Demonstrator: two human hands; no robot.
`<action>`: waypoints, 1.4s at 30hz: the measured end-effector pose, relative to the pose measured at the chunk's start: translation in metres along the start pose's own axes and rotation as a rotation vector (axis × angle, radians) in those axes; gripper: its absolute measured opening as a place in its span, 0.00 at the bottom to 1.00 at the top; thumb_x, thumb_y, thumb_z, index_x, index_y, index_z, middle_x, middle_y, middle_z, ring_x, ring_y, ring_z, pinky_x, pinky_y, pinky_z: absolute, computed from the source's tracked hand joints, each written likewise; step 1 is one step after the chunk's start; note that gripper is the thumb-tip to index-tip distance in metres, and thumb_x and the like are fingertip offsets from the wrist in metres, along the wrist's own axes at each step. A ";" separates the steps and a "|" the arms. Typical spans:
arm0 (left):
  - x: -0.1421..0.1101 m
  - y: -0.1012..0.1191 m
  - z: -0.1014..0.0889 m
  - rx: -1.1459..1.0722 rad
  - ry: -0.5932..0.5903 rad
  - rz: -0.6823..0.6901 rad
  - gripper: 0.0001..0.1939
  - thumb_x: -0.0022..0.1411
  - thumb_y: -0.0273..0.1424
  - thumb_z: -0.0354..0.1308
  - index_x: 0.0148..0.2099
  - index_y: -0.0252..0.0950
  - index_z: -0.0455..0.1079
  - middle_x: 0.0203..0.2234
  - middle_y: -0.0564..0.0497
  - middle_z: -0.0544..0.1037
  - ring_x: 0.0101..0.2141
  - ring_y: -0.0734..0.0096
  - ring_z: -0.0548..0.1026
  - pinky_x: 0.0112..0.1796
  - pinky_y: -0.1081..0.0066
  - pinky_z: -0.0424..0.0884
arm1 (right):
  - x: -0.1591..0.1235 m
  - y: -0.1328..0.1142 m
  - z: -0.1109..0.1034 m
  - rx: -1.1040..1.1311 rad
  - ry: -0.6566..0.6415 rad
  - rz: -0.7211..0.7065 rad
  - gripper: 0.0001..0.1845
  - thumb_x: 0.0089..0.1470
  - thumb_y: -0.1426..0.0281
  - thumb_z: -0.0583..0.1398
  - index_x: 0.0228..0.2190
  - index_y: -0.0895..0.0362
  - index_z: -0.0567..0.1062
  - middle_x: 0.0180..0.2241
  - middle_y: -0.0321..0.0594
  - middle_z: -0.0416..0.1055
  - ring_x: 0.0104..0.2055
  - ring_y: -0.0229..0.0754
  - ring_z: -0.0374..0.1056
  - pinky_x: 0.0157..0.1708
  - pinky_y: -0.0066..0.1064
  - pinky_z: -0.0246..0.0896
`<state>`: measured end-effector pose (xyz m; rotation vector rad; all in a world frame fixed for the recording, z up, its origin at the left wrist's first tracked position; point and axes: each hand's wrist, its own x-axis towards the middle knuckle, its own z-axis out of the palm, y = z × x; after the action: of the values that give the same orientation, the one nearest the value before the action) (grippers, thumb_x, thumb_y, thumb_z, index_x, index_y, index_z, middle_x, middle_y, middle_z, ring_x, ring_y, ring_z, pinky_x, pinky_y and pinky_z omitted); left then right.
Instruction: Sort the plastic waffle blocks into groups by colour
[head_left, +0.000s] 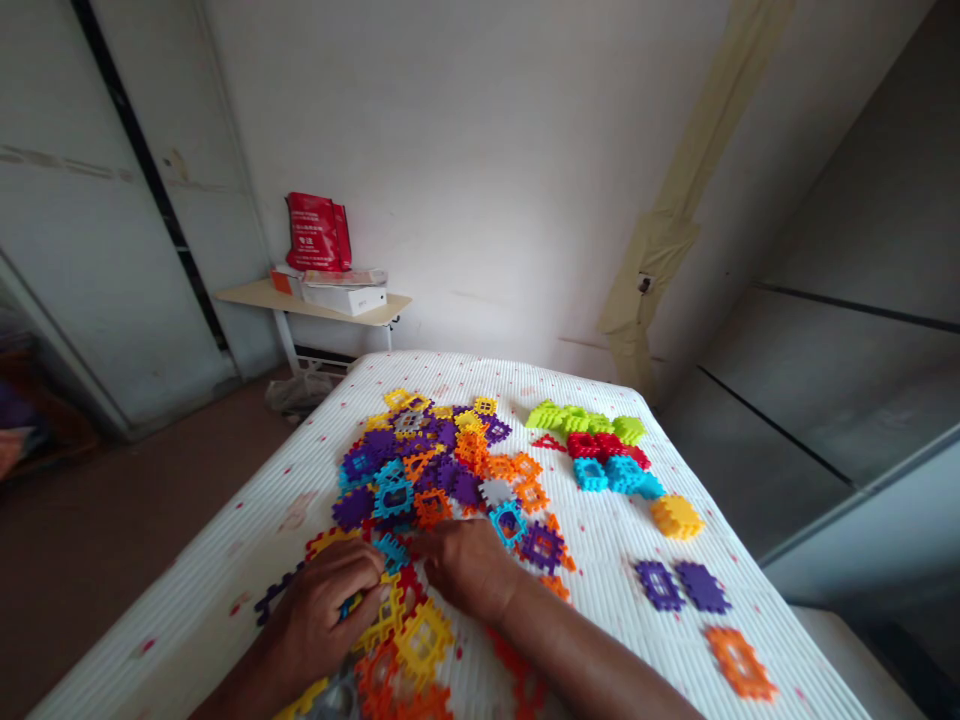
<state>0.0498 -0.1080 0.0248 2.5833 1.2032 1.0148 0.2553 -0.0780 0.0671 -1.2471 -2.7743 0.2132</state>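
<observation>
A pile of notched plastic building tiles [442, 465] in purple, blue, orange, yellow, red and grey spreads over the white cloth. My left hand [322, 595] is at the near left of the pile, fingers curled around a small blue building tile [349, 605] that shows only in part. To its right, my right hand [469, 565] reaches into the pile with fingers stretched toward red tiles [409, 590]; its fingertips are partly hidden. Between the hands lies a light blue tile [391, 553]. Yellow window tiles [424, 640] lie just below them.
Sorted stacks stand at right: green tiles [585, 420], red tiles [604, 447], blue tiles [619, 474] and yellow tiles [677, 516]. Two purple tiles [679, 586] and an orange tile [740, 662] lie nearer. A side table [251, 293] holds a red bag [319, 232] and boxes.
</observation>
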 end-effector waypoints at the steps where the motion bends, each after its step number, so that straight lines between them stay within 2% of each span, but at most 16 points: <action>1: 0.000 0.000 0.000 -0.006 -0.001 0.006 0.09 0.58 0.23 0.51 0.26 0.38 0.63 0.24 0.54 0.73 0.28 0.74 0.72 0.33 0.75 0.68 | 0.004 -0.004 0.002 -0.033 -0.003 0.022 0.12 0.56 0.73 0.54 0.39 0.54 0.75 0.34 0.41 0.77 0.34 0.43 0.74 0.28 0.28 0.64; 8: 0.001 -0.003 0.000 -0.033 0.016 0.044 0.08 0.57 0.24 0.53 0.26 0.39 0.64 0.24 0.55 0.73 0.29 0.74 0.72 0.33 0.76 0.68 | 0.017 -0.012 0.013 -0.153 -0.075 0.049 0.08 0.55 0.73 0.54 0.35 0.56 0.73 0.30 0.44 0.77 0.29 0.46 0.74 0.23 0.32 0.67; 13: -0.001 -0.006 0.002 -0.015 0.005 0.044 0.07 0.57 0.25 0.54 0.27 0.39 0.64 0.24 0.55 0.74 0.29 0.74 0.73 0.34 0.77 0.68 | 0.018 -0.013 0.021 -0.172 -0.039 0.071 0.08 0.52 0.74 0.54 0.33 0.56 0.73 0.28 0.44 0.77 0.26 0.47 0.74 0.22 0.34 0.68; 17: -0.002 -0.008 0.002 -0.002 0.001 0.072 0.06 0.57 0.25 0.54 0.28 0.39 0.65 0.25 0.54 0.75 0.31 0.74 0.73 0.36 0.77 0.68 | 0.013 -0.016 0.015 -0.171 -0.035 0.109 0.07 0.52 0.72 0.55 0.33 0.57 0.72 0.26 0.45 0.76 0.24 0.46 0.72 0.20 0.33 0.66; 21: -0.001 -0.006 0.000 -0.009 0.005 0.057 0.07 0.57 0.25 0.53 0.27 0.39 0.65 0.25 0.54 0.75 0.30 0.74 0.73 0.35 0.77 0.69 | 0.003 -0.011 0.000 -0.154 -0.046 0.120 0.08 0.53 0.70 0.55 0.35 0.57 0.72 0.29 0.44 0.77 0.26 0.46 0.73 0.23 0.32 0.63; 28: 0.000 -0.003 0.000 -0.009 0.005 0.062 0.08 0.57 0.23 0.52 0.27 0.39 0.65 0.25 0.53 0.74 0.30 0.73 0.73 0.35 0.74 0.69 | -0.015 0.020 -0.023 0.039 0.027 0.181 0.09 0.50 0.68 0.58 0.36 0.55 0.73 0.30 0.39 0.77 0.30 0.41 0.72 0.24 0.25 0.53; 34: -0.002 -0.005 0.003 -0.025 0.001 0.046 0.08 0.57 0.23 0.51 0.27 0.38 0.64 0.24 0.53 0.73 0.30 0.72 0.73 0.35 0.73 0.69 | -0.019 0.040 -0.032 0.201 0.116 0.228 0.15 0.49 0.72 0.58 0.41 0.53 0.72 0.30 0.34 0.76 0.31 0.37 0.70 0.28 0.23 0.53; 38: -0.003 -0.006 0.003 -0.031 0.008 0.060 0.08 0.57 0.23 0.52 0.27 0.39 0.63 0.24 0.54 0.73 0.29 0.74 0.72 0.34 0.75 0.68 | -0.021 0.057 -0.040 0.141 0.126 0.335 0.14 0.50 0.71 0.58 0.41 0.52 0.73 0.31 0.35 0.76 0.33 0.37 0.71 0.30 0.23 0.53; 42: -0.002 -0.005 0.003 -0.008 -0.001 0.061 0.08 0.57 0.23 0.52 0.27 0.39 0.64 0.25 0.55 0.74 0.29 0.74 0.73 0.34 0.76 0.68 | -0.031 0.096 -0.046 -0.053 0.196 0.577 0.16 0.53 0.71 0.55 0.44 0.51 0.72 0.34 0.39 0.77 0.36 0.41 0.72 0.31 0.25 0.55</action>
<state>0.0472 -0.1057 0.0195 2.6295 1.1236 1.0273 0.3528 -0.0338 0.0958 -1.9373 -2.2095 0.0492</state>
